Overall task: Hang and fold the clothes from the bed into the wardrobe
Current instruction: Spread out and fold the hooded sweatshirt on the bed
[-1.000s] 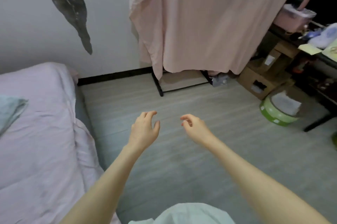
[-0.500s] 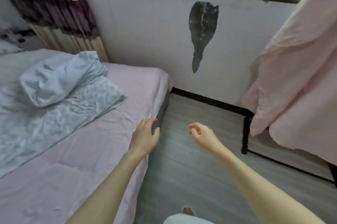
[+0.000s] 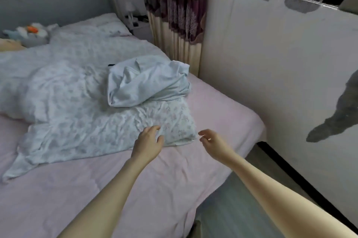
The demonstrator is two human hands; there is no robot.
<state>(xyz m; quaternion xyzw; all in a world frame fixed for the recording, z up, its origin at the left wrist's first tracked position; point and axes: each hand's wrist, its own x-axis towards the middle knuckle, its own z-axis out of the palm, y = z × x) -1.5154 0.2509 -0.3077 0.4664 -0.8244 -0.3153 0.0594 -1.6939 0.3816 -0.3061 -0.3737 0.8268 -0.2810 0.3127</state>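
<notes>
A crumpled pale blue garment (image 3: 147, 83) lies in a heap on top of a floral quilt (image 3: 77, 114) on the bed with its pink sheet (image 3: 147, 179). My left hand (image 3: 148, 142) hovers over the quilt's near corner, fingers relaxed and holding nothing. Just to its right, my right hand (image 3: 213, 142) hangs over the pink sheet, loosely curled and empty. Both hands are below the garment and apart from it. The wardrobe is out of view.
A grey headboard (image 3: 48, 1) and soft toys (image 3: 29, 31) are at the far left. A striped curtain (image 3: 174, 11) hangs by the bed's far corner. The white wall (image 3: 280, 67) with a dark stain (image 3: 337, 114) runs along the right, with grey floor (image 3: 232, 208) between.
The view has swung left from the pink wardrobe cover and floor to the bed. The garment and quilt have come to the centre. Both hands stay out in front, empty.
</notes>
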